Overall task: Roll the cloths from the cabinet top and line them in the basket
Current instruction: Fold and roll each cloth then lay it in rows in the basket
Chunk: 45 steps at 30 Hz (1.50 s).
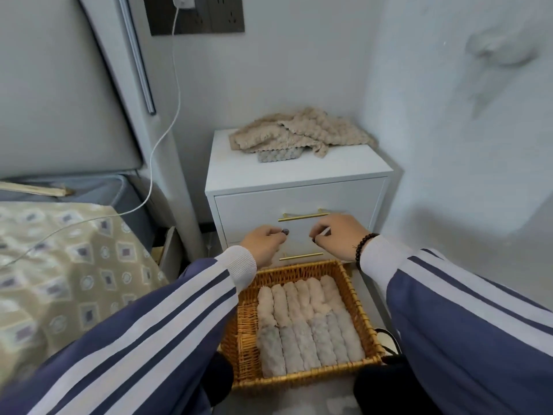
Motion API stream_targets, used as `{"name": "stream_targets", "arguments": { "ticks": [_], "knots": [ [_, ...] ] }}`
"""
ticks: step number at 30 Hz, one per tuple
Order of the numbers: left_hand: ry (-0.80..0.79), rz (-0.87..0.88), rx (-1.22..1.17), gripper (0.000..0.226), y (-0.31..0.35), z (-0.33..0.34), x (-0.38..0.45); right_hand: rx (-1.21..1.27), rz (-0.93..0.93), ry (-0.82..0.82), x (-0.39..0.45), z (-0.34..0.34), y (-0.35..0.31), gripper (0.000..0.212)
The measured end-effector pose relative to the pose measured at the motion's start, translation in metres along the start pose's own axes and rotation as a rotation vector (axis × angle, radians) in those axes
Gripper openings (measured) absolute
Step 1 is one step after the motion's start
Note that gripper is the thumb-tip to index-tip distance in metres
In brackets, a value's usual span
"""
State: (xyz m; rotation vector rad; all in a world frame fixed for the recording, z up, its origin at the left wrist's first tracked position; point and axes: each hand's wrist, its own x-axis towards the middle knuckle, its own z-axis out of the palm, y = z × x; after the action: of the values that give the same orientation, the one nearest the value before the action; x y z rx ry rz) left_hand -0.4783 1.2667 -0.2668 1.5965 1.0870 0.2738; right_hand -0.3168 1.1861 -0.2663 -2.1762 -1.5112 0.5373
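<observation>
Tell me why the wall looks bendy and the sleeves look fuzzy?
Head view: the wide-angle lens bows the straight edges of the pale wall and the grey padded headboard; the blue striped sleeves sit close to the camera and blur; the heap of beige textured cloths on the white cabinet top stays fairly sharp.

Beige, bumpy-textured cloths [302,135] lie heaped on the white cabinet [299,170] at the middle of the frame, its drawer handles [302,217] gold. Lower centre, the honey-brown wicker basket [362,313] holds pale pink and grey rolled cloths [302,319]. The sleeves [143,333] are slate blue with white stripes. At left, an olive bedspread [59,265] shows a diamond pattern.
</observation>
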Motion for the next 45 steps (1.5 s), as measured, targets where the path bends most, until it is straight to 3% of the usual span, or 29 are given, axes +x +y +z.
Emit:
{"name": "stream_targets", "arguments": {
  "ticks": [9, 20, 27, 31, 34, 37, 41, 45],
  "knots": [
    [0.034, 0.063, -0.409, 0.014, 0.050, -0.010, -0.015, 0.371, 0.097, 0.285, 0.015, -0.037, -0.010, 0.021],
    [0.097, 0.091, -0.586, 0.012, 0.101, -0.042, 0.025, 0.499, 0.128, 0.430, 0.088, -0.038, -0.015, 0.022],
    [0.139, 0.030, -0.739, 0.022, 0.105, -0.073, 0.042, 0.194, 0.036, 0.409, 0.171, -0.061, -0.035, 0.021],
    [0.112, 0.014, -0.727, 0.022, 0.106, -0.077, 0.042, -0.047, 0.089, 0.343, 0.218, -0.074, -0.041, 0.036],
    [0.105, 0.014, -0.742, 0.021, 0.108, -0.082, 0.042, -0.210, 0.141, 0.207, 0.240, -0.074, -0.044, 0.051],
    [0.089, 0.017, -0.726, 0.019, 0.107, -0.087, 0.042, -0.387, 0.160, 0.144, 0.250, -0.065, -0.045, 0.054],
    [0.093, 0.033, -0.690, 0.017, 0.104, -0.093, 0.041, -0.368, 0.148, 0.278, 0.248, -0.062, -0.044, 0.058],
    [0.089, 0.037, -0.678, 0.017, 0.105, -0.092, 0.040, -0.090, 0.053, 0.532, 0.227, -0.076, -0.042, 0.057]
  ]
}}
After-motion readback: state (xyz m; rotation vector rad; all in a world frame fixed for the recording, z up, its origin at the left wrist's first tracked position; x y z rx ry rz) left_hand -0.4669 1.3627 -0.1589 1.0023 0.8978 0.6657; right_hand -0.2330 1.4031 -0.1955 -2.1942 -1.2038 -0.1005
